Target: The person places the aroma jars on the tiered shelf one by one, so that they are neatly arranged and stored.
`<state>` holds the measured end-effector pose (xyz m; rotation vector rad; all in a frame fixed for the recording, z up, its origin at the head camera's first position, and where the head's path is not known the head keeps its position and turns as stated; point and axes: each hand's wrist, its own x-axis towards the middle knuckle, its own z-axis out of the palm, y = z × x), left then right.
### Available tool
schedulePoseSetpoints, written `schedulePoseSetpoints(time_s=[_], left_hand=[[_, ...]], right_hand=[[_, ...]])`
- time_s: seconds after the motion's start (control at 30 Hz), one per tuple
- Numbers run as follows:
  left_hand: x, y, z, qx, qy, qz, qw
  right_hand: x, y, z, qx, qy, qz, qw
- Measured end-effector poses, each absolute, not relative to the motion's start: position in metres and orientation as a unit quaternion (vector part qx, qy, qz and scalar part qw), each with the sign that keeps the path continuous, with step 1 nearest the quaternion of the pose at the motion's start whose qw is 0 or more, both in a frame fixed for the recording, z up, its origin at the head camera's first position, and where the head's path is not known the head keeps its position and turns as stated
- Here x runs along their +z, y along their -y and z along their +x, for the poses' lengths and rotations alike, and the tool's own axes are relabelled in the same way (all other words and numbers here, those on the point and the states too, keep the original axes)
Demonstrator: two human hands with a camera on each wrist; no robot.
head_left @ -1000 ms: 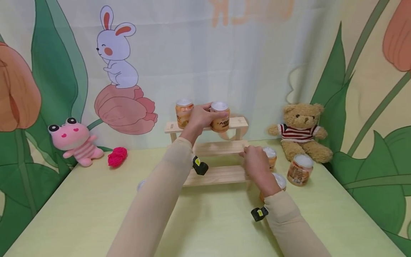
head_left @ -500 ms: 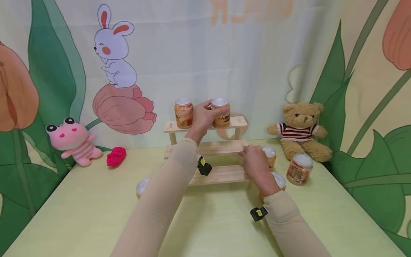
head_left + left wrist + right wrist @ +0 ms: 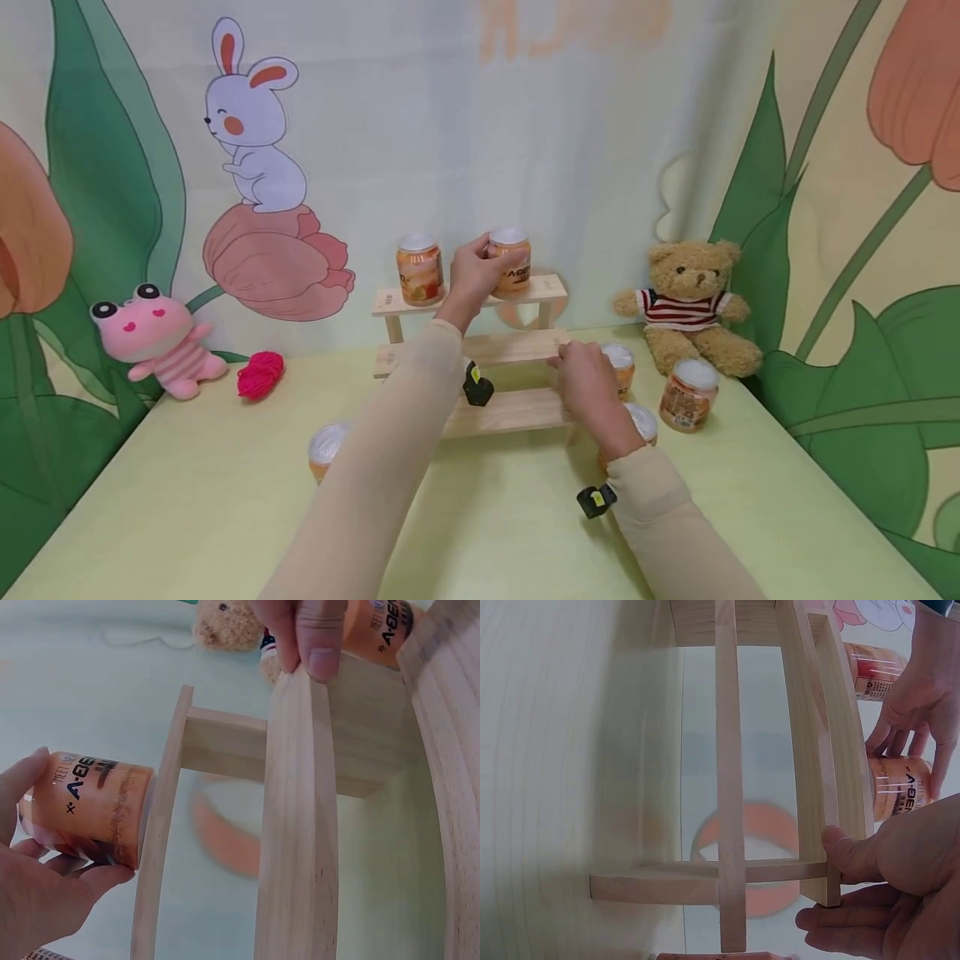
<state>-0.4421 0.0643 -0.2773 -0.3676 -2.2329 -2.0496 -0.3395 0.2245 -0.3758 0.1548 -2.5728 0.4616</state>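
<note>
Left hand [image 3: 474,279]: fingers curled round an orange-labelled jar [image 3: 514,281] on the top tier [image 3: 547,287] of a wooden rack [image 3: 517,408]. Right hand [image 3: 592,383]: thumb and fingers pinched the middle tier [image 3: 517,346].

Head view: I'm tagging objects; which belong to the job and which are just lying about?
In the job:
orange can held by the left hand
wooden rack gripped by the right hand
second can, atop the rack
four cans on the table, probably

Lying about, apparently:
pink frog plush
pink yarn
teddy bear
</note>
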Motion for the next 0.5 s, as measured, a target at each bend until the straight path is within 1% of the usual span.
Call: schedulePoseSetpoints(time_s=[0.27, 0.5], left_hand=[[-0.2837, -0.0616, -0.4435, -0.669, 0.725, -0.161, 0.036], [-0.2841, -0.0629, -0.4466, -0.678, 0.715, -0.166, 0.041]], right_hand=[[-0.3799, -0.2212, -0.3379, 0.169, 0.949, 0.061, 0.259], [-0.3764, -0.2221, -0.3385, 0.172, 0.949, 0.061, 0.256]])
